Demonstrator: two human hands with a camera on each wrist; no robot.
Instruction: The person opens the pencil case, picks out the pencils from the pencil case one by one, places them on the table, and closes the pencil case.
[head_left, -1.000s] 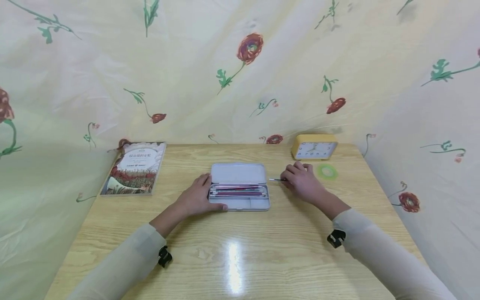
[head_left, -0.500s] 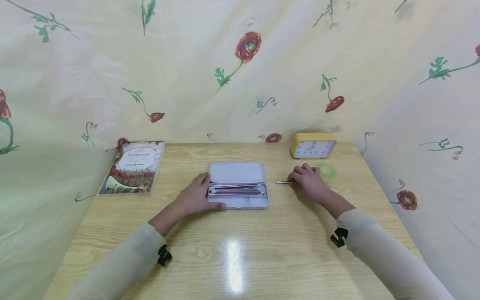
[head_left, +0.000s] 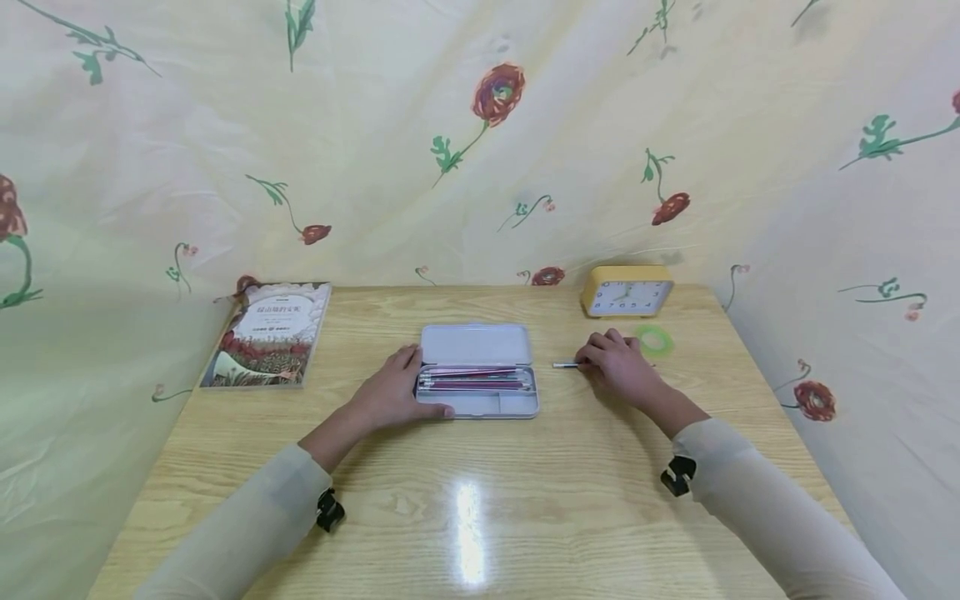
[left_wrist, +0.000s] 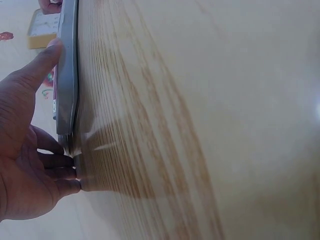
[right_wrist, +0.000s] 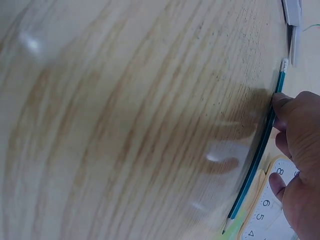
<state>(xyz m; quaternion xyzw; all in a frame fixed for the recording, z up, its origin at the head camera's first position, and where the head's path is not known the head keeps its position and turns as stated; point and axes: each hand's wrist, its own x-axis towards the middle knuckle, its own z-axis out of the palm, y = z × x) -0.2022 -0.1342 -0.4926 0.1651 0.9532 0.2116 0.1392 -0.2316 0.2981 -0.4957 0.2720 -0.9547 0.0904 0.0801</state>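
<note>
A pale metal pencil case [head_left: 476,406] lies with its lid [head_left: 475,345] folded back, several pencils [head_left: 476,385] in its rear compartment. My left hand [head_left: 390,393] holds the case's left end, thumb along the front edge; the left wrist view shows the hand [left_wrist: 25,150] against the case side [left_wrist: 67,75]. To the right of the case, my right hand [head_left: 618,367] pinches a dark green pencil [right_wrist: 260,150] at the table surface. In the right wrist view the hand's [right_wrist: 300,145] thumb and fingers are at the pencil, its white eraser end toward the case.
A yellow clock [head_left: 628,293] stands at the back right, with a green tape roll [head_left: 655,340] in front of it. At the back left lies a book [head_left: 266,337]. A flower-patterned curtain [head_left: 390,150] rises behind the wooden table [head_left: 375,517].
My right hand has moved slightly right with the pencil, away from the case, and then stayed there. The left hand keeps its place on the case.
</note>
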